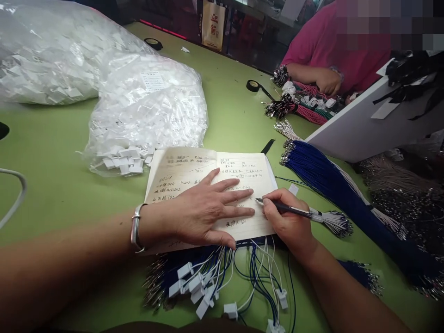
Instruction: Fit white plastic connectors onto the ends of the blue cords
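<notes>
An open notebook [204, 162] with handwritten lines and numbers lies in front of me. Flat across its pages rests my left hand [211, 203], fingers spread, with a silver bracelet [136, 226] on the wrist. My right hand [289, 219] grips a pen [291, 209], its tip at the right page near the written figures. Below the notebook, white connectors [197, 284] on blue and white wires [255, 263] stick out toward me. Part of the writing is hidden under my left hand.
Clear bags of white connectors [156, 106] fill the back left. A long blue wire bundle [333, 189] lies at the right beside a white panel [367, 106]. Black tape rolls [253, 85] sit farther back. Across the table, a person in a pink top [319, 41] rests an arm near pink wires [308, 113].
</notes>
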Motion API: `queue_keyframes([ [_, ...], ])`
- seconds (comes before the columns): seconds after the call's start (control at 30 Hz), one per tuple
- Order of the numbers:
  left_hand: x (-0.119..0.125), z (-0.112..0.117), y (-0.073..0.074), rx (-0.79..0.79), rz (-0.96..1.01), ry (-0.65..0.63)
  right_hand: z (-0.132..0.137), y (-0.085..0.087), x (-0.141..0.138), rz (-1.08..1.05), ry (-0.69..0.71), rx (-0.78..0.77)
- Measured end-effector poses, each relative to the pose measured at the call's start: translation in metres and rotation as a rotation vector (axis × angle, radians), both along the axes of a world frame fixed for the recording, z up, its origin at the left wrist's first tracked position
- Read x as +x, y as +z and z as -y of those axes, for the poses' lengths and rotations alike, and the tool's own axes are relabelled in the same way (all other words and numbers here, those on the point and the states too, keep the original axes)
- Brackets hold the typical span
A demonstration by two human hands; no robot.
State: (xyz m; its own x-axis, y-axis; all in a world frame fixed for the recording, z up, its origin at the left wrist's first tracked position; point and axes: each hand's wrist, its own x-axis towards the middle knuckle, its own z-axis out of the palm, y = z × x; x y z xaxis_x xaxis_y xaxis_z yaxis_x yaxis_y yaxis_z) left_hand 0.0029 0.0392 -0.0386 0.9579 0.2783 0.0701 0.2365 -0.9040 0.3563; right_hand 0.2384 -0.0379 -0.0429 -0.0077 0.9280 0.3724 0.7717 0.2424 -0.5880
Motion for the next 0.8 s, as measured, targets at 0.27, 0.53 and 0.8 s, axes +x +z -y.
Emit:
queue_keyframes([
  [0.27, 0.0012, 0.002, -0.0068, 0.009, -0.004, 0.024, -0.0011, -0.0035, 0.0003, -0.02, -0.03, -0.037],
  [0.53, 0.0013, 0.0032, -0.004, 0.004, 0.016, 0.044, -0.0013, -0.0031, -0.0021, -0.013, -0.027, -0.042],
  [0.8, 0.0012, 0.0035, -0.0048, 0.012, 0.044, 0.049, -0.0016, -0.0042, -0.0014, -0.003, -0.034, -0.054],
])
